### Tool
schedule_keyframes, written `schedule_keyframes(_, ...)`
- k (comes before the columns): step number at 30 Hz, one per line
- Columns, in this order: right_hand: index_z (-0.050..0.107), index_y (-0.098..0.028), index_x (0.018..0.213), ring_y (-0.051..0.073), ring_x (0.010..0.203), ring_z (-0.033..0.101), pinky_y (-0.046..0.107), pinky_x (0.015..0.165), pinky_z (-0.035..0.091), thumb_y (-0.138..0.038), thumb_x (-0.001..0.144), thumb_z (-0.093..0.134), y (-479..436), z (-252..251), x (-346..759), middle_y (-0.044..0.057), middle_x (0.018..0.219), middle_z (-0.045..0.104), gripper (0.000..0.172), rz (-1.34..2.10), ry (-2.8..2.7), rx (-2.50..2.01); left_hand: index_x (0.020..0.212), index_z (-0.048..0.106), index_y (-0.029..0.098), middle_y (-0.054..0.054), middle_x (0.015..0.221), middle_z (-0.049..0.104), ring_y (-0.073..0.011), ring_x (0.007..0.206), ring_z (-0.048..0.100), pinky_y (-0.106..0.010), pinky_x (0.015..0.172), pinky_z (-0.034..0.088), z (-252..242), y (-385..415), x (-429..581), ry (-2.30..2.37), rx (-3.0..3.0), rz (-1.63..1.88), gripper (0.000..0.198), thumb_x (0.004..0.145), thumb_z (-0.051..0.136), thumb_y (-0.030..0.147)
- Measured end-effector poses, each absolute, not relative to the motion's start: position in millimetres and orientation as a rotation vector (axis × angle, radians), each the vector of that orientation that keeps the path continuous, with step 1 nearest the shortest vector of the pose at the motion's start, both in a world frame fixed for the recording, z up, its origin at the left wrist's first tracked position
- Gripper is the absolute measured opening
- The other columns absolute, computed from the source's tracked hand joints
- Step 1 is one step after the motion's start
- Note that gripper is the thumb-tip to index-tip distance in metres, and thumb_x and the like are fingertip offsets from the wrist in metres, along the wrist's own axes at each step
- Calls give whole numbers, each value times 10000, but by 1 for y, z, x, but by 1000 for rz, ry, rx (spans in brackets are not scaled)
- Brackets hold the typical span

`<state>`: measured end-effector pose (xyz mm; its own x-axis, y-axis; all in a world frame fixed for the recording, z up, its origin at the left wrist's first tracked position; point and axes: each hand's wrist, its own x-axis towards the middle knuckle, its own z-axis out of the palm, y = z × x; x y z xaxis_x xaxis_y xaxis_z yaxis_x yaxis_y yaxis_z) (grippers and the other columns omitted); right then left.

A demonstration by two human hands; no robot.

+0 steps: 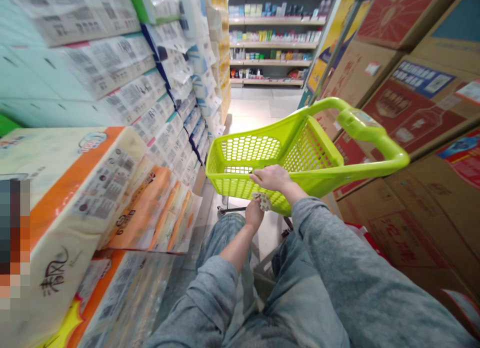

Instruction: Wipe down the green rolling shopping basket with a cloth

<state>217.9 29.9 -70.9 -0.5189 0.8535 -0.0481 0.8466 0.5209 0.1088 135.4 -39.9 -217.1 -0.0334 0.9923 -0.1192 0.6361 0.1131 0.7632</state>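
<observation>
Two hands low in the aisle (240, 108): left hand (255, 215) clenched round a crumpled cloth (264, 201) beside the green cart (290, 138); right hand (276, 179) laid over its near rim, probably steadying it, grip hidden, can't tell. Cart's between tissue packs (135, 208) and cartons (408, 188).

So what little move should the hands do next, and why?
Perhaps wipe the side of the green cart with the left hand: it holds what looks like a crumpled cloth close by, while the right hand rests on the rim, maybe steadying it.
</observation>
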Motion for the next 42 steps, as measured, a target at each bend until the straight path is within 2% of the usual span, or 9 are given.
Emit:
schedule_keyframes(8, 676, -209, 1032, 221, 921, 653, 289, 744, 413, -525, 957, 142, 30, -73, 218, 106, 977, 716, 626, 116, 2672, 1482, 976, 634, 157, -82, 1011, 687, -186, 941, 627, -275, 826, 464, -229, -53, 116, 1792, 1497, 1005, 242, 795, 482, 108)
schedule_keyframes(15, 682, -201, 1024, 226, 922, 653, 293, 757, 410, -523, 956, 169, 31, -74, 217, 112, 970, 716, 610, 114, 2687, 1498, 939, 630, 162, -82, 993, 683, -192, 950, 624, -269, 828, 457, -221, -45, 114, 1859, 1541, 968, 190, 796, 510, 128)
schedule_keyframes(19, 681, -200, 1032, 229, 924, 651, 293, 757, 410, -517, 956, 180, 30, -73, 217, 109, 971, 716, 598, 122, 2682, 1504, 972, 615, 167, -78, 1019, 676, -187, 968, 618, -269, 846, 454, -220, -46, 119, 1852, 1578, 983, 228, 788, 497, 102)
schedule_keyframes(33, 682, -207, 1026, 229, 907, 656, 299, 739, 418, -531, 954, 156, 33, -74, 219, 104, 969, 717, 622, 127, 2673, 1470, 1082, 605, 169, -107, 1082, 658, -205, 989, 622, -300, 865, 466, -201, -31, 137, 1778, 1897, 534, 269, 874, 436, 164)
schedule_keyframes(42, 667, -231, 1051, 236, 919, 658, 308, 747, 432, -546, 948, 155, 33, -71, 222, 88, 990, 714, 611, 103, 2630, 1464, 1046, 625, 195, -70, 1138, 643, -182, 1035, 601, -275, 897, 454, -207, -48, 127, 1639, 1990, 516, 259, 838, 479, 146)
